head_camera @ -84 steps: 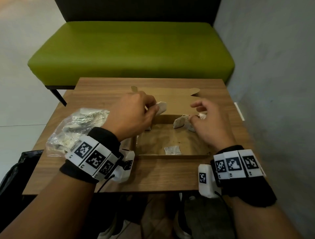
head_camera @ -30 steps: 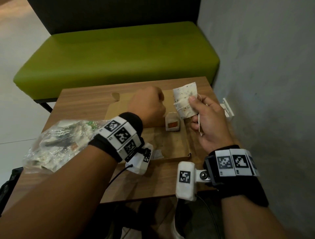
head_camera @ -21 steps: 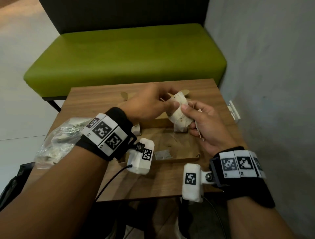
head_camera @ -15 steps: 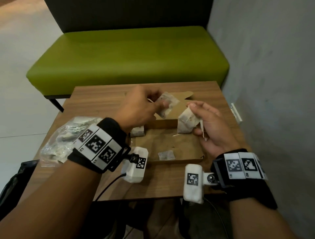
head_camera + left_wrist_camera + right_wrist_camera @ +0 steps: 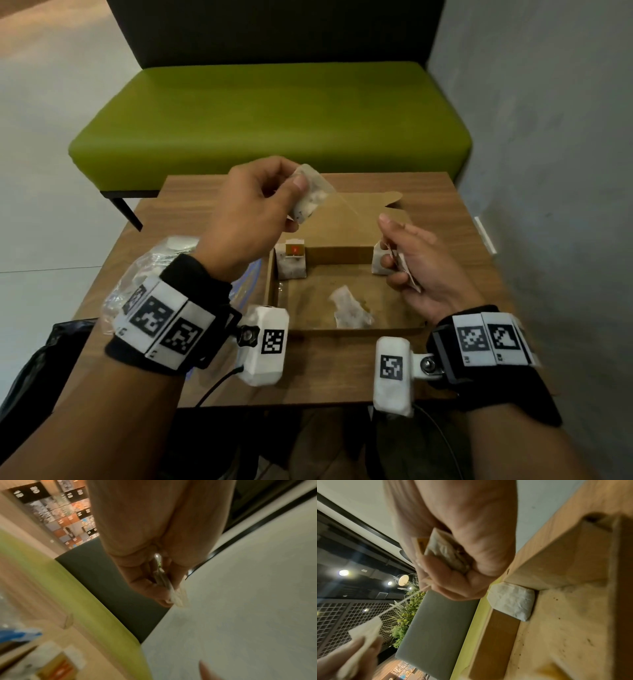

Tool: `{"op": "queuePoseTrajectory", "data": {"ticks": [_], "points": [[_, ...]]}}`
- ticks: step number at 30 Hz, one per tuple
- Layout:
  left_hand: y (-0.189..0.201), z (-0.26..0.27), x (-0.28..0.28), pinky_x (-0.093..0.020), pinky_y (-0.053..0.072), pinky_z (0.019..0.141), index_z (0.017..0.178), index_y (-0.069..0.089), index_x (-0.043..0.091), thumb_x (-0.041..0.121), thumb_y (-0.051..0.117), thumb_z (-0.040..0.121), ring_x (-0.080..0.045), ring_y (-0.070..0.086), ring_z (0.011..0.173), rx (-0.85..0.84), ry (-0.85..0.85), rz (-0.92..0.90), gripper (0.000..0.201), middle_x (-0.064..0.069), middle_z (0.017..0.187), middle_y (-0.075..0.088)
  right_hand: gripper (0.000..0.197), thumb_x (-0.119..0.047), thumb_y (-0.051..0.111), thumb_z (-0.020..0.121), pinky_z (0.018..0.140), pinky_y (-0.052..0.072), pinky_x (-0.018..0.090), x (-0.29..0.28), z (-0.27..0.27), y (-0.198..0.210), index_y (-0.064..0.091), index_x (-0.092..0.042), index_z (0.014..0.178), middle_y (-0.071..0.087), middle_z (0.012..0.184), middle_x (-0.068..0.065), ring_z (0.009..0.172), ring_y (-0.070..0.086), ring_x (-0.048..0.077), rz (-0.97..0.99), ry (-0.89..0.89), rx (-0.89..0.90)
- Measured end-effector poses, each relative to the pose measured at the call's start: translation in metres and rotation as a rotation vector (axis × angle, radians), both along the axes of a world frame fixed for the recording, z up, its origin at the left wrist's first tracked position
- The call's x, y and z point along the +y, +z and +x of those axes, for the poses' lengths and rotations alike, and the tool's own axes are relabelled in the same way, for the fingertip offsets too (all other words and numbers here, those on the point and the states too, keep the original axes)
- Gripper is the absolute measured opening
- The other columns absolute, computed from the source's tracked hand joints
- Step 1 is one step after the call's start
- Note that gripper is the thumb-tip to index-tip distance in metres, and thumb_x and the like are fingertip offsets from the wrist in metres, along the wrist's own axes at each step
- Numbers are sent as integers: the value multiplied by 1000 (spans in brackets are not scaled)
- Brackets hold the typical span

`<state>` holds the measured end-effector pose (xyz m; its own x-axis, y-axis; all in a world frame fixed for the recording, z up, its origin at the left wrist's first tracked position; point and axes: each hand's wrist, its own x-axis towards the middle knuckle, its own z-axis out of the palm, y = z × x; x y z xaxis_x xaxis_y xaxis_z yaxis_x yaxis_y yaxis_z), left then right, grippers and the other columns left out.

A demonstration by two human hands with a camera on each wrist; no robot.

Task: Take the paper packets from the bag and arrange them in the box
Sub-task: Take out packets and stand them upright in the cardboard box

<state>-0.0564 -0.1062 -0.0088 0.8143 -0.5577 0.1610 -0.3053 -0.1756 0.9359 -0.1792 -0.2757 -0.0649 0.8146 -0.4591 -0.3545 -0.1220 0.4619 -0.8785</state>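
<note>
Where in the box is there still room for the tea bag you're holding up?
The cardboard box floor is bare between the upright tea bag at its far left, another far right, and the loose packet near the front. The corners are crowded.

A box [image 5: 346, 330] sits mid-table [image 5: 445, 219], a bag [image 5: 137, 284] at its left edge, packets [image 5: 349, 310] inside, a bench [image 5: 270, 116] behind.

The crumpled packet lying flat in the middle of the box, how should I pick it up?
Pinch the crumpled packet from straight above, fingers on its two long edges. It lies flat and loose on the box floor, apart from the packets standing in the far corners, so the walls block a sideways reach and the top is open.
</note>
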Motion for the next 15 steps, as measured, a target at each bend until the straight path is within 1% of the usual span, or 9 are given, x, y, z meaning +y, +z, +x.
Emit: {"op": "queuePoseTrajectory", "data": {"ticks": [3, 6, 8, 10, 11, 12, 13, 14, 15], "points": [[11, -5, 1, -24, 50, 57, 106, 62, 7, 16, 47, 104, -11, 67, 70, 106, -124, -6, 18, -4, 89, 75, 24, -31, 76, 80, 32, 29, 13, 3, 1, 0, 56, -18, 82, 54, 72, -5, 52, 43, 4, -31, 48, 6], [14, -10, 0, -25, 47, 58, 111, 59, 4, 16, 43, 106, -12, 66, 70, 147, -214, -8, 21, -3, 91, 76, 17, -24, 72, 88, 33, 27, 13, 5, 1, -1, 57, -19, 82, 56, 76, -3, 50, 40, 4, -28, 81, 19], [13, -11, 0, -25, 47, 56, 108, 59, 5, 16, 44, 105, -13, 66, 69, 161, -217, -17, 19, -5, 91, 75, 19, -30, 69, 88, 32, 26, 12, 6, 1, 1, 57, -16, 85, 56, 74, -1, 48, 39, 3, 47, 79, -2], [9, -8, 1, -23, 48, 52, 104, 60, 7, 16, 48, 104, -13, 66, 67, 186, -155, -47, 16, -6, 91, 74, 27, -38, 69, 83, 32, 26, 12, 5, 0, 3, 59, -14, 88, 55, 70, -1, 46, 38, 2, 109, 89, -41], [8, -6, 3, -23, 49, 51, 101, 62, 8, 16, 51, 102, -12, 66, 66, 176, -107, -57, 14, -9, 91, 72, 27, -38, 68, 82, 31, 26, 12, 5, -1, 5, 59, -13, 88, 55, 69, -1, 45, 38, 2, 130, 106, -64], [7, -4, 5, -23, 50, 51, 99, 64, 9, 16, 55, 100, -12, 66, 65, 132, -60, -40, 12, -11, 92, 71, 25, -36, 67, 83, 31, 27, 11, 5, -2, 6, 60, -13, 89, 54, 68, -1, 45, 38, 2, 153, 125, -91], [7, -1, 8, -20, 51, 52, 97, 67, 10, 18, 60, 98, -11, 67, 64, 55, -28, 14, 11, -12, 93, 70, 21, -32, 66, 84, 32, 28, 11, 5, -3, 7, 60, -12, 89, 53, 67, -1, 45, 39, 2, 181, 136, -120], [7, 1, 11, -16, 50, 52, 95, 69, 12, 20, 65, 95, -10, 68, 63, -57, -15, 109, 10, -9, 90, 70, 18, -29, 65, 85, 32, 28, 10, 6, -3, 8, 60, -12, 89, 53, 67, -1, 46, 40, 2, 209, 136, -150], [7, 3, 14, -13, 49, 52, 91, 70, 16, 25, 69, 92, -9, 68, 65, -190, -18, 236, 9, -1, 86, 69, 15, -27, 64, 86, 32, 28, 10, 6, -3, 9, 60, -13, 89, 53, 67, -1, 47, 40, 2, 232, 130, -182]]}}
